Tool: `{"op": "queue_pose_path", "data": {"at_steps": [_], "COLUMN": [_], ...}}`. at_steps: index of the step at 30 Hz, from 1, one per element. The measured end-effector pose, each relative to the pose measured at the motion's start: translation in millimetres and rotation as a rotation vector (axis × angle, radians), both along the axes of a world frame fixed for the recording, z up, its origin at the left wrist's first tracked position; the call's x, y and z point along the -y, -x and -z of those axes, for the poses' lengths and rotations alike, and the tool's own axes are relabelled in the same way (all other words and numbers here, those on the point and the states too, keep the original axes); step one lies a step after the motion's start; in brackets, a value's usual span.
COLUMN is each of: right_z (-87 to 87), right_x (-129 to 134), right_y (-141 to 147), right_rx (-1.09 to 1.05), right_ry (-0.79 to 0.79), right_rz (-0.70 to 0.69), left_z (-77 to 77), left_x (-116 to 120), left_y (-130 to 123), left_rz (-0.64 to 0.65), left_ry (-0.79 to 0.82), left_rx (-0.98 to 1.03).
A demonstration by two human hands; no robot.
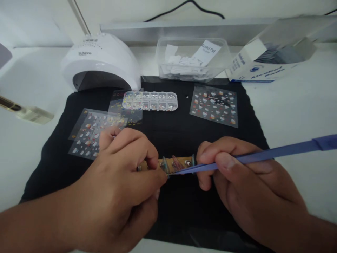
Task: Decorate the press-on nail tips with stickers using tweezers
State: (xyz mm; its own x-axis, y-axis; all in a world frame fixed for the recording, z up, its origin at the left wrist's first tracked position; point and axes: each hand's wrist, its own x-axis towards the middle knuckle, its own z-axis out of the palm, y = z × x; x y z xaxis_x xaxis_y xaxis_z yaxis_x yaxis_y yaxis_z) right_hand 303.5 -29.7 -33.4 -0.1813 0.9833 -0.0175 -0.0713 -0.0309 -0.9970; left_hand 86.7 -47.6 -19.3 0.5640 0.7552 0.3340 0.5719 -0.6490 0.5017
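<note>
My left hand [123, 179] is closed round the left end of a narrow tan nail stand [185, 159]. Along the stand sit several small false nails on metal studs, among them a pinkish nail [178, 163] and a bluish-green nail [165, 164]. My right hand [242, 179] pinches purple tweezers [252, 157], whose handle points off to the right. The tweezers' tips lie close to the bluish-green nail and my left fingertips. Whether anything is between the tips is too small to tell. Part of the stand is hidden by my left fingers.
On a black cloth [179, 214] lie sticker sheets at left [89, 135] and right [213, 107], plus a rhinestone case [150, 101]. Behind stand a white nail lamp [105, 52], a clear tub [193, 72] and an alcohol pad box [252, 68]. A brush [34, 114] is at left.
</note>
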Motion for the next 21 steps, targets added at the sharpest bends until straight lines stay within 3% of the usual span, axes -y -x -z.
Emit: {"op": "queue_pose_path", "data": {"at_steps": [21], "right_z": [-1.2], "right_x": [-0.1], "right_y": [0.3], "right_rx": [-0.01], "right_ry": [0.009], "right_rz": [0.004], "left_z": [0.2], "left_x": [-1.3], "left_y": [-1.1], "left_rz": [0.027], "left_ry": [0.001], "left_rx": [-0.033]}}
